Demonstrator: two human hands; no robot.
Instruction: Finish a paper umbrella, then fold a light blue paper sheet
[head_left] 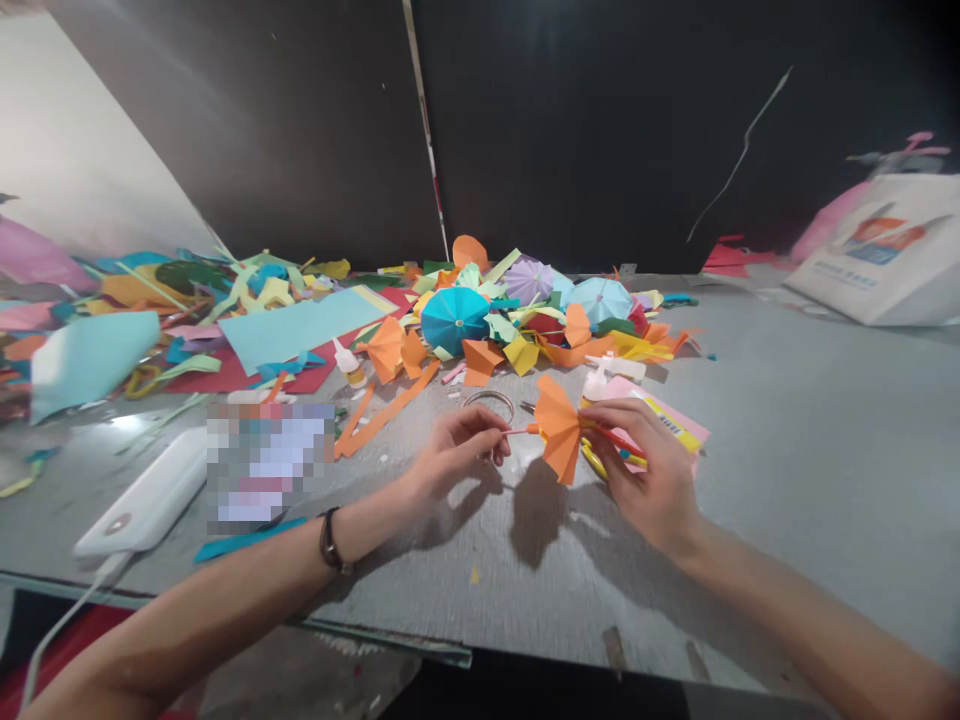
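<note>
While our left hand (pixel 469 440) pinches a thin pink stick (pixel 516 432), thumb against fingers, our right hand (pixel 652 470) is closed at the far side of the orange pleated paper canopy (pixel 559 430). Canopy's between our hands, just above the grey table (pixel 810 450). Clutter: yellow-handled scissors (pixel 592 461) and glue bottle (pixel 596 386) by our right hand, partly hidden; metal ring (pixel 491 394) near our left. Teal umbrella (pixel 455 320) and lavender umbrella (pixel 529 281) sit beyond among paper scraps (pixel 482 362). White power bank (pixel 146 495) well left.

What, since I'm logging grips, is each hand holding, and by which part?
Left hand: the thin pink stick, pinched left of the pleated orange paper. Right hand: that paper, at its right side; exact contact unclear.
</note>
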